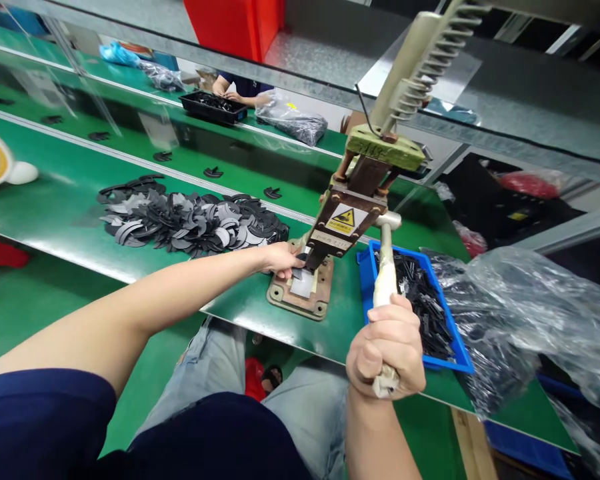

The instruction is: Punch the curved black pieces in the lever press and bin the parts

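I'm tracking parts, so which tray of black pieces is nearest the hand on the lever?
The blue tray, just beyond the right hand gripping the press lever; the black tray sits farther off, by a co-worker's hands.

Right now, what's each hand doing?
Left hand: closed on a dark piece over the press base.
Right hand: closed around the press lever.

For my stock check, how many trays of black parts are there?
2: a blue tray right of the press, and a black tray across the belt. Others may be hidden.
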`<state>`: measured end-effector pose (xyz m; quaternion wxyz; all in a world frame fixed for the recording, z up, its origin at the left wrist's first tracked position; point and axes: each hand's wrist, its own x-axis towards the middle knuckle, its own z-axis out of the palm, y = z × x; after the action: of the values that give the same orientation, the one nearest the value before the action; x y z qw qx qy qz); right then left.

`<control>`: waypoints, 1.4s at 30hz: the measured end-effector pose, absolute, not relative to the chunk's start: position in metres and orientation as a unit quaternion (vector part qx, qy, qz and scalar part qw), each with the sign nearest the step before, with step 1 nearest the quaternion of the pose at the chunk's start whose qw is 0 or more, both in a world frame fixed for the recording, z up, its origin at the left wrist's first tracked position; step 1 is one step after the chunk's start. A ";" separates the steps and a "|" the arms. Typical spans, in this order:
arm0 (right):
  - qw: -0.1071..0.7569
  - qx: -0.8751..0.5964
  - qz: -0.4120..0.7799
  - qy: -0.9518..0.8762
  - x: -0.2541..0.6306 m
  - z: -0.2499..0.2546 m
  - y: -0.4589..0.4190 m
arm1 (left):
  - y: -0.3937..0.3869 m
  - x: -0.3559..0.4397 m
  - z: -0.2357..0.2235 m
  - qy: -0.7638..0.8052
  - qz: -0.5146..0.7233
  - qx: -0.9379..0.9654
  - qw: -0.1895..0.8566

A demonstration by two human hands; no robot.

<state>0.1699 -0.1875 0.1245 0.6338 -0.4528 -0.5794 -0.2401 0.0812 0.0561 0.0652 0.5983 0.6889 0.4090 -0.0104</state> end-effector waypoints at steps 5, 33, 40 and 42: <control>0.614 -0.452 -0.239 -0.602 0.174 0.127 -0.188 | 0.048 0.073 0.084 0.325 -0.021 0.801 0.502; 0.641 -0.443 -0.253 -0.573 0.169 0.128 -0.181 | 0.093 -0.078 0.034 0.230 0.091 0.969 0.010; 0.643 -0.442 -0.260 -0.569 0.169 0.128 -0.179 | 0.100 -0.082 0.037 0.196 0.074 0.977 0.043; 0.642 -0.436 -0.264 -0.572 0.170 0.128 -0.179 | 0.102 -0.081 0.039 0.188 0.068 0.978 0.053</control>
<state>0.1703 -0.1789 0.1285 0.6419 -0.4363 -0.5723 -0.2645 -0.0807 0.1019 0.0392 0.0526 0.9784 0.1882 0.0675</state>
